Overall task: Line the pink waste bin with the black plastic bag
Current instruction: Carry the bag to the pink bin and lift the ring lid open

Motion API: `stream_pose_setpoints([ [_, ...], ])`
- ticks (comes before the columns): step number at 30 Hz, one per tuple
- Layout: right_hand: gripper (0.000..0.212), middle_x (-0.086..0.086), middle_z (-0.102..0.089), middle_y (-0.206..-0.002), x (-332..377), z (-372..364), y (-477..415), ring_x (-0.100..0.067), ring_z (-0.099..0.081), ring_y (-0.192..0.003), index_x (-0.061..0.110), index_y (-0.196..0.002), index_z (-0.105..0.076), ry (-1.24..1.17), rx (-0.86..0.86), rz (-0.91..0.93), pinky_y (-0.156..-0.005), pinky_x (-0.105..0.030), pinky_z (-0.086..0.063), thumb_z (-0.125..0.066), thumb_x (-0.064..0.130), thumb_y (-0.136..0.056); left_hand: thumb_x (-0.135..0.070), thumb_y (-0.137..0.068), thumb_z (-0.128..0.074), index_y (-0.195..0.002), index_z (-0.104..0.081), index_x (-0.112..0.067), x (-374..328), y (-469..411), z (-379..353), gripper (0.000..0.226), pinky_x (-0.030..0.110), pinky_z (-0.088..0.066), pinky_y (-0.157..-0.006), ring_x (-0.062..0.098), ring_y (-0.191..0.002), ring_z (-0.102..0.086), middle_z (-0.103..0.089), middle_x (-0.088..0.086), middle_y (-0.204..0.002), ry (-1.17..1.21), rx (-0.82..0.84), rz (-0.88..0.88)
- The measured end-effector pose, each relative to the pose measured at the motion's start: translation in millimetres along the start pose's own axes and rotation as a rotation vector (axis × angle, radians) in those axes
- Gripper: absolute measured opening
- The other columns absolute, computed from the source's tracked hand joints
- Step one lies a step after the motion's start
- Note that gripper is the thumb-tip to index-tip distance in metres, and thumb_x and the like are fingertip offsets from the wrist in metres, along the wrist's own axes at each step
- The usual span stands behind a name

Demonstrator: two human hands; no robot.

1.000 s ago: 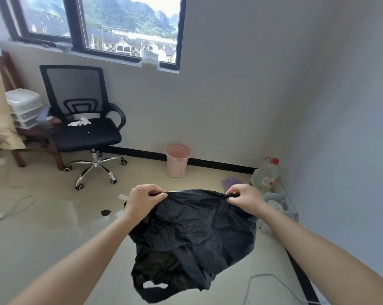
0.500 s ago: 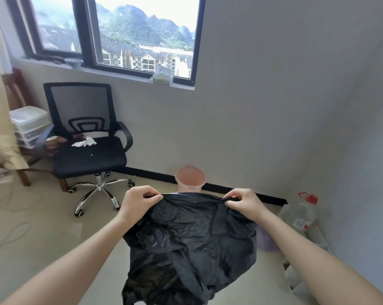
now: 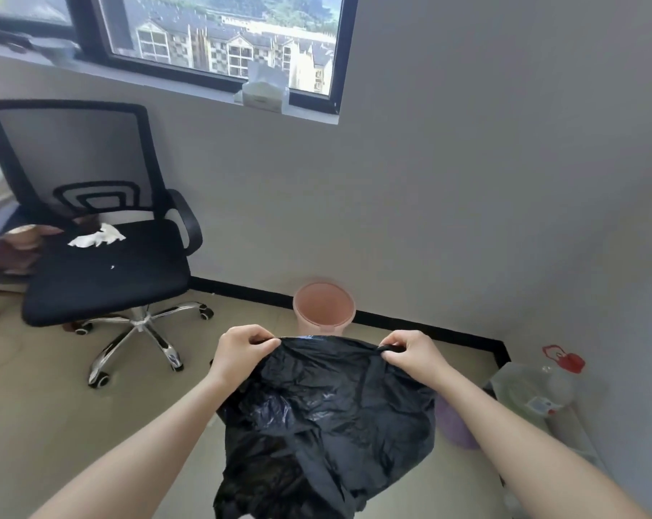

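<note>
The pink waste bin (image 3: pixel 323 307) stands on the floor against the grey wall, its round mouth facing up and nothing inside. In front of it I hold the black plastic bag (image 3: pixel 326 417) stretched by its top edge, the rest hanging crumpled below. My left hand (image 3: pixel 242 350) pinches the bag's left corner and my right hand (image 3: pixel 412 354) pinches the right corner. The bag's top edge covers the bin's lower part.
A black mesh office chair (image 3: pixel 92 256) on a chrome wheeled base stands at the left, white tissue on its seat. A clear plastic jug (image 3: pixel 534 391) with a red cap and a purple object (image 3: pixel 455 425) sit in the right corner. A tissue box (image 3: pixel 261 93) rests on the windowsill.
The view has moved closer to the pink bin, which now sits just beyond the bag's top edge. Both hands keep the same hold on the bag.
</note>
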State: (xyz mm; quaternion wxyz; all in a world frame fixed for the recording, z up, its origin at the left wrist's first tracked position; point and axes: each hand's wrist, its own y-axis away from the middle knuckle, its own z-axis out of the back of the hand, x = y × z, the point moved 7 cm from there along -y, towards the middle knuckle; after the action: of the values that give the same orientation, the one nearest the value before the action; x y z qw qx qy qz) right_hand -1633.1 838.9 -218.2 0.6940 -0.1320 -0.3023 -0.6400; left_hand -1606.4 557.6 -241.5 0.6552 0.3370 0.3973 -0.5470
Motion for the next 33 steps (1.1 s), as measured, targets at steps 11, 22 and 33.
stream_pose_setpoints([
  [11, 0.021, 0.001, -0.069, -0.108, -58, -10, -138, -0.019, -0.051, -0.106, 0.018, -0.1, -0.066, 0.182, -0.019, -0.114, -0.097, -0.032, -0.029, -0.051, 0.018, -0.086, -0.017, -0.077, -0.07, -0.07, -0.069, -0.016, 20, -163, -75, 0.008, 0.025, -0.042, -0.063, 0.013, -0.068, -0.059, -0.066, -0.003, -0.067, -0.122, 0.134, 0.105],
  [22, 0.024, 0.002, -0.068, -0.111, -158, -81, -310, -0.021, -0.052, -0.107, 0.017, -0.107, -0.063, 0.237, 0.146, -0.069, -0.096, -0.033, -0.033, -0.047, 0.02, -0.089, -0.02, -0.085, -0.06, -0.086, -0.069, -0.017, 115, -273, -173, 0.009, 0.029, -0.044, -0.064, 0.017, -0.075, -0.059, -0.066, -0.003, -0.075, -0.337, 0.113, 0.336],
  [33, 0.023, 0.0, -0.071, -0.103, -323, -270, -452, -0.021, -0.058, -0.099, 0.018, -0.104, -0.065, 0.301, 0.137, -0.029, -0.087, -0.032, -0.038, -0.049, 0.02, -0.089, -0.023, -0.091, -0.051, -0.1, -0.065, -0.014, 351, -358, -325, 0.019, 0.028, -0.043, -0.057, 0.021, -0.072, -0.059, -0.07, 0.005, -0.091, -0.428, 0.199, 0.386],
])
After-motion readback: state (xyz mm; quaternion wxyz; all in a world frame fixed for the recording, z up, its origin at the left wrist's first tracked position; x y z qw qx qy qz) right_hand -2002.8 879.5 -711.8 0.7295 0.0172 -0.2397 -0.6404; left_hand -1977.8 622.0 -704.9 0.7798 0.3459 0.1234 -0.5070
